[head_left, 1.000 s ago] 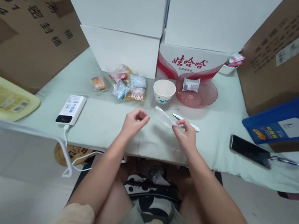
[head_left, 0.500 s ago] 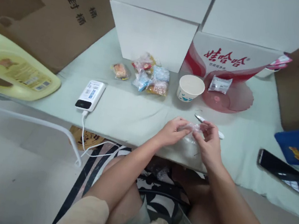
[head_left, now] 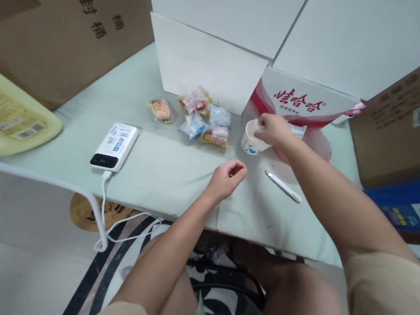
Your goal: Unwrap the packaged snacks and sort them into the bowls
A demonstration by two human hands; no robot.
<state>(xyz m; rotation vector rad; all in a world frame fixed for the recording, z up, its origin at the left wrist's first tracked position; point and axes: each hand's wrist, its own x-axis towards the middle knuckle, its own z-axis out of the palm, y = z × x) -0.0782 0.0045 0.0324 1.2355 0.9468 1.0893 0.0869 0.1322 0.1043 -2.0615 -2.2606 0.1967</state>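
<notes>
My right hand (head_left: 271, 130) reaches over the paper cup (head_left: 252, 144), its fingers closed at the rim; what they hold, if anything, is hidden. White with blue-green print, the cup stands upright. My left hand (head_left: 228, 177) hovers near the front of the table, thumb and fingers curled together in a loop. I cannot make out anything inside that loop. A white-handled cutting tool (head_left: 283, 186) lies between my hands and the table's right side. Behind my right forearm is a pink translucent bowl (head_left: 321, 147), partly covered, with a white packet (head_left: 296, 130) in it.
Several wrapped snacks (head_left: 207, 121) lie at the back, beside a separate wrapped snack (head_left: 161, 111). A white power bank (head_left: 115, 146) with a cable sits at left. Around the table (head_left: 176, 173) stand a yellow bottle (head_left: 6, 116), cardboard boxes (head_left: 58, 13) and a blue package (head_left: 415, 206).
My hands have parted. The right one moved up and away to the cup; the left stayed low. The clear plastic wrapper between them is no longer visible. The view has shifted.
</notes>
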